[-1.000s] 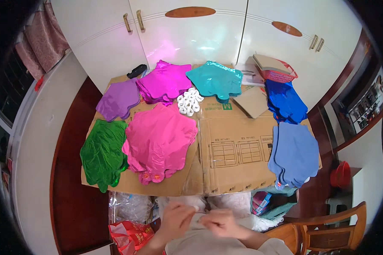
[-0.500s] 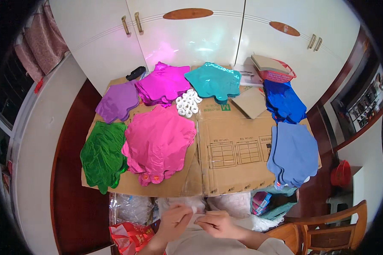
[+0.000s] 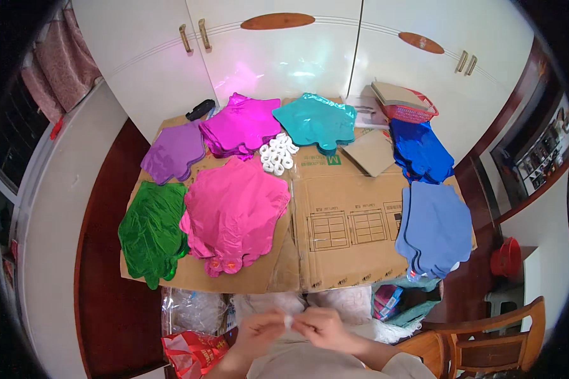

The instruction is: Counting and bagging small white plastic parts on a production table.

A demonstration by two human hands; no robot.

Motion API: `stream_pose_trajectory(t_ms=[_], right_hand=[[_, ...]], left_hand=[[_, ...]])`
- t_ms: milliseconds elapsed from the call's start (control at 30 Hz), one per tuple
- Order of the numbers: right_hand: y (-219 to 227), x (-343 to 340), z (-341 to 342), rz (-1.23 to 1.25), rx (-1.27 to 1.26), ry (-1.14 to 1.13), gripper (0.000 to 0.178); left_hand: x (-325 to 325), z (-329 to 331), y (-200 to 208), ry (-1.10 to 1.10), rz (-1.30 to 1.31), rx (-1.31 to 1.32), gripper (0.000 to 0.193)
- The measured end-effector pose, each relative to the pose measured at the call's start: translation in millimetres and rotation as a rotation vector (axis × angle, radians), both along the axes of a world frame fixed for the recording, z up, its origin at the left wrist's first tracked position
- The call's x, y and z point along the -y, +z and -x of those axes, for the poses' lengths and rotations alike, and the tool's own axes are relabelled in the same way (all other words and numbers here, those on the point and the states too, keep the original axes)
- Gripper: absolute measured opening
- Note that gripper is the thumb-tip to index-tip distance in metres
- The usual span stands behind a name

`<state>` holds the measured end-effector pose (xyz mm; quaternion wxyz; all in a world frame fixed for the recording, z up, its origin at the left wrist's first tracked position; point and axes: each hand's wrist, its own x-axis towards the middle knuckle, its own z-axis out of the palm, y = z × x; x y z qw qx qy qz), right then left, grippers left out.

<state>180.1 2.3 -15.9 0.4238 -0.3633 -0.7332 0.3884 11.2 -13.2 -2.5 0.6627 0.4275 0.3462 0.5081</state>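
Over my lap, close to the near edge of the cardboard, my left hand (image 3: 262,330) and my right hand (image 3: 324,328) meet at the fingertips. A small white thing (image 3: 289,321) is pinched between them, too blurred to name. Both hands are closed, and the left one is slightly smeared by motion. On the cardboard (image 3: 354,265) in front of me lie flat shiny foil shapes in stacks: a pink stack (image 3: 237,208), a green one (image 3: 150,234) and a greyish-blue one (image 3: 437,227). Small white rings (image 3: 278,155) sit in a heap behind the pink stack.
Farther back are purple (image 3: 174,151), magenta (image 3: 245,123), teal (image 3: 316,120) and dark blue (image 3: 422,150) stacks. A pink basket (image 3: 417,112) stands by the white cabinet (image 3: 284,57). Below the near edge are bags, including a red bag (image 3: 193,354). A wooden chair (image 3: 487,328) is at right.
My hands have drawn together; the left fingers have turned toward the right ones. The white thing now sits between both sets of fingertips, slightly lower. The stacks are unmoved.
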Motion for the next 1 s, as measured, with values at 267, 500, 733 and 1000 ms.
stream_pose_trajectory(t_ms=[267, 500, 733, 1000], right_hand=[[8.7, -5.5, -8.3, -0.088, 0.061, -0.049, 0.01], [13.5, -11.2, -7.5, -0.054, 0.029, -0.078, 0.008], [3.2, -4.6, -12.9, 0.097, -0.056, -0.095, 0.019], [7.8, -1.2, -8.2, 0.745, -0.524, 0.26, 0.036]], left_hand=[[-5.6, 4.3, 8.7, -0.072, -0.337, -0.404, 0.016], [-3.6, 10.0, 7.6, -0.343, -0.282, -0.229, 0.015], [-6.3, 4.2, 12.9, -0.046, 0.034, -0.141, 0.015], [-14.0, 6.7, 10.2, -0.116, -0.466, -0.652, 0.018]])
